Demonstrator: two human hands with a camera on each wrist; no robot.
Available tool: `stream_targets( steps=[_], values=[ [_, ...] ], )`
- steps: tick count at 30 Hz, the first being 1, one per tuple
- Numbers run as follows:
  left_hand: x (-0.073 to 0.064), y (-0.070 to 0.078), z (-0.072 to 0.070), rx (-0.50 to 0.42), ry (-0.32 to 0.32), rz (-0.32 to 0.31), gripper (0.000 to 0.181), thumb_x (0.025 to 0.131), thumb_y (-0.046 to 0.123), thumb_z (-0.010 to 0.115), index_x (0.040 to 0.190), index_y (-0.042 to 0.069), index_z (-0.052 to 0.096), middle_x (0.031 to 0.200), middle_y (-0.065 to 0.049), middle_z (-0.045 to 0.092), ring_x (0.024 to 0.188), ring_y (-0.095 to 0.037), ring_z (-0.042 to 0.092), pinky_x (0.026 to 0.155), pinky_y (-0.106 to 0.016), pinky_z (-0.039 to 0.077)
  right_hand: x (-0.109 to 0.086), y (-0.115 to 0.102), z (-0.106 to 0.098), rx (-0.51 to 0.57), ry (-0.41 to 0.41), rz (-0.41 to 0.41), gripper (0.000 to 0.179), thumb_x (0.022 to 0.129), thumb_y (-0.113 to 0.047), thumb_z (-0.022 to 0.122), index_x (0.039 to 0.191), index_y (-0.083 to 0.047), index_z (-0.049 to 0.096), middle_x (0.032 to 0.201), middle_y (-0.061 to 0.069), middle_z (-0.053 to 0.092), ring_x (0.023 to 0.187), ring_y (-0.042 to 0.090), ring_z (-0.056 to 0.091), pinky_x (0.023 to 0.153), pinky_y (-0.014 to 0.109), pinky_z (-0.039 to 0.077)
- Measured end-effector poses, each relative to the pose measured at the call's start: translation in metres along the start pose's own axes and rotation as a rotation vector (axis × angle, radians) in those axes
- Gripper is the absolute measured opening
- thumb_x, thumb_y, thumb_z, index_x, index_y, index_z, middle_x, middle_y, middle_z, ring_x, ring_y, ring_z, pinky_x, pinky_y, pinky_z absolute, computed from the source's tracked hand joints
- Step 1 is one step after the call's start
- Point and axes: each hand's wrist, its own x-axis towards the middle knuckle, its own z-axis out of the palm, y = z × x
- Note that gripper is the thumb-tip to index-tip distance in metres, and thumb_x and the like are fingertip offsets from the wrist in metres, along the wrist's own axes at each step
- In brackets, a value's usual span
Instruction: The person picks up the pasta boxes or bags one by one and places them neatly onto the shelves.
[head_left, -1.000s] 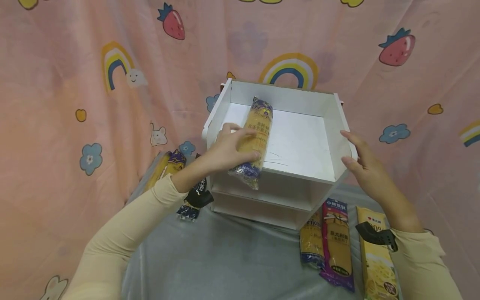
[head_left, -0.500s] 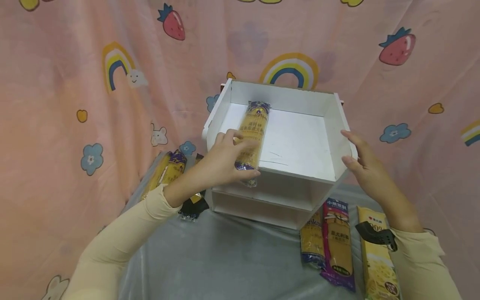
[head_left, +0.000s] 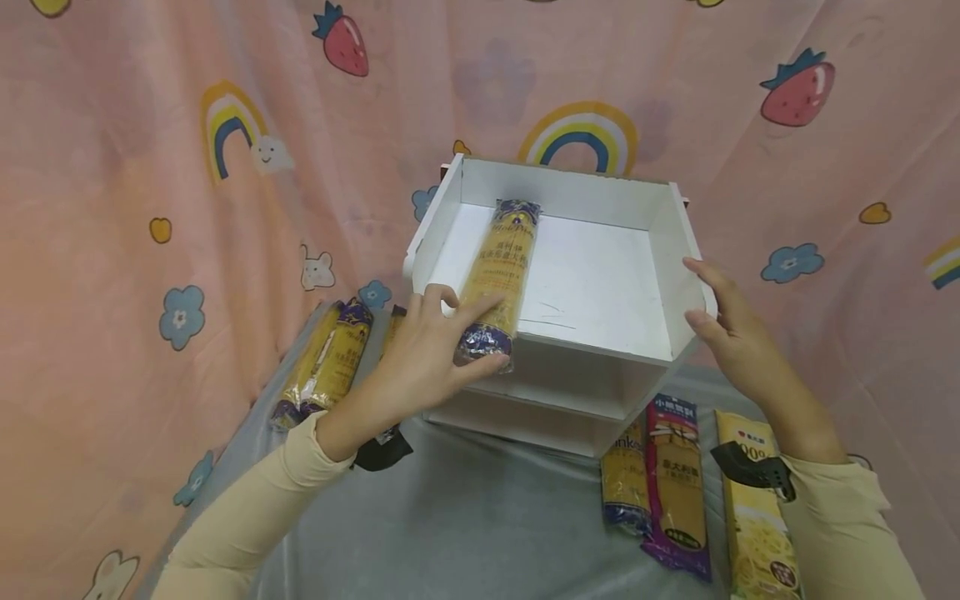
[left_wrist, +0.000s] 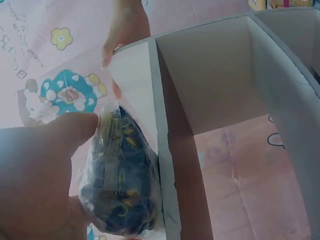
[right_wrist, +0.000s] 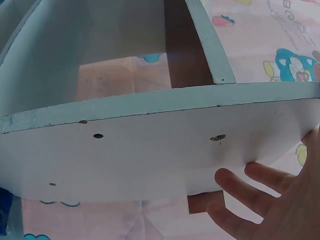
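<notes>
A spaghetti pack [head_left: 498, 267], clear with yellow pasta and blue ends, lies lengthwise on the top level of a white shelf unit [head_left: 600, 279], near its left wall. Its near end overhangs the front edge. My left hand [head_left: 420, 350] is at that end, index finger over the top and thumb across the front. In the left wrist view the pack's blue end [left_wrist: 125, 175] shows beside the thumb and a finger, which do not wrap round it. My right hand [head_left: 738, 350] touches the unit's right side wall with fingers extended; the right wrist view shows these fingertips at the side panel [right_wrist: 150, 155].
Two yellow pasta packs [head_left: 322, 362] lie left of the unit, with another partly hidden behind my left hand. On the right lie a small pasta pack [head_left: 625, 483], a purple-edged pack [head_left: 678, 492] and a yellow pack [head_left: 757, 525]. Grey cloth [head_left: 465, 517] covers the table.
The spaghetti pack has settled onto the top level, a little further left. My left hand has slid along it toward the near end and loosened. My right hand has stayed at the side wall.
</notes>
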Motion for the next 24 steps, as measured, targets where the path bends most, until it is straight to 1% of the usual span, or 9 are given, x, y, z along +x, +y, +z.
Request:
stream_targets(
  steps=[4,7,11,15,18,20,22,24],
  values=[
    [-0.003,-0.002,0.002,-0.003,0.016,-0.005,0.069,0.087,0.066,0.061,0.149,0.045,0.038,0.115,-0.011,0.037,0.088,-0.023,0.042,0.059,-0.025,0.039,0.001,-0.001,0.000,0.001,0.003,0.005,0.066,0.103,-0.021,0.048,0.159,-0.034,0.015,0.168,0.008,0.007,0.148,0.054,0.014,0.098,0.085,0.020],
    [-0.005,-0.003,0.004,-0.016,0.022,-0.012,0.070,0.087,0.067,0.060,0.150,0.046,0.036,0.111,-0.010,0.037,0.080,-0.020,0.042,0.054,-0.024,0.039,0.001,-0.001,0.000,0.003,0.005,0.007,0.066,0.103,-0.022,0.048,0.158,-0.035,0.016,0.168,0.008,0.007,0.149,0.052,0.013,0.100,0.085,0.018],
    [-0.007,-0.003,0.007,-0.021,0.021,-0.031,0.071,0.087,0.068,0.058,0.150,0.048,0.033,0.106,-0.008,0.039,0.075,-0.019,0.042,0.050,-0.025,0.039,0.000,0.000,0.001,0.009,0.006,-0.014,0.065,0.103,-0.021,0.047,0.159,-0.033,0.015,0.168,0.010,0.007,0.148,0.054,0.012,0.099,0.085,0.018],
    [-0.007,-0.003,0.009,-0.025,0.001,-0.055,0.073,0.087,0.072,0.055,0.151,0.053,0.025,0.102,-0.007,0.047,0.068,-0.018,0.048,0.049,-0.026,0.040,0.001,0.000,0.000,0.022,0.006,-0.013,0.065,0.103,-0.020,0.047,0.159,-0.033,0.016,0.168,0.009,0.008,0.149,0.052,0.011,0.100,0.085,0.018],
    [-0.007,-0.004,0.011,-0.071,-0.027,-0.067,0.074,0.087,0.072,0.054,0.151,0.056,0.020,0.096,-0.003,0.057,0.062,-0.016,0.052,0.048,-0.027,0.041,0.001,0.000,0.000,0.027,0.007,-0.002,0.065,0.103,-0.020,0.047,0.159,-0.034,0.016,0.168,0.008,0.008,0.150,0.051,0.011,0.101,0.084,0.017],
    [-0.008,-0.005,0.011,-0.111,-0.037,-0.068,0.074,0.088,0.071,0.054,0.150,0.057,0.018,0.091,0.000,0.062,0.060,-0.015,0.053,0.047,-0.027,0.042,0.001,0.001,0.000,0.030,0.006,-0.004,0.065,0.103,-0.020,0.046,0.159,-0.034,0.016,0.168,0.009,0.007,0.150,0.051,0.011,0.101,0.085,0.017],
    [-0.008,-0.006,0.013,-0.154,-0.033,-0.068,0.073,0.087,0.070,0.056,0.149,0.058,0.019,0.087,0.002,0.064,0.060,-0.013,0.054,0.047,-0.027,0.043,0.002,0.002,0.000,0.031,0.007,-0.007,0.065,0.103,-0.020,0.046,0.159,-0.033,0.016,0.168,0.009,0.007,0.150,0.051,0.011,0.101,0.084,0.016],
    [-0.008,-0.007,0.014,-0.191,-0.019,-0.069,0.072,0.086,0.069,0.058,0.147,0.060,0.021,0.080,0.002,0.062,0.056,-0.012,0.052,0.046,-0.027,0.042,0.002,0.002,0.000,0.033,0.008,-0.010,0.065,0.103,-0.020,0.046,0.159,-0.034,0.016,0.168,0.009,0.008,0.150,0.051,0.011,0.101,0.084,0.017]
  ],
)
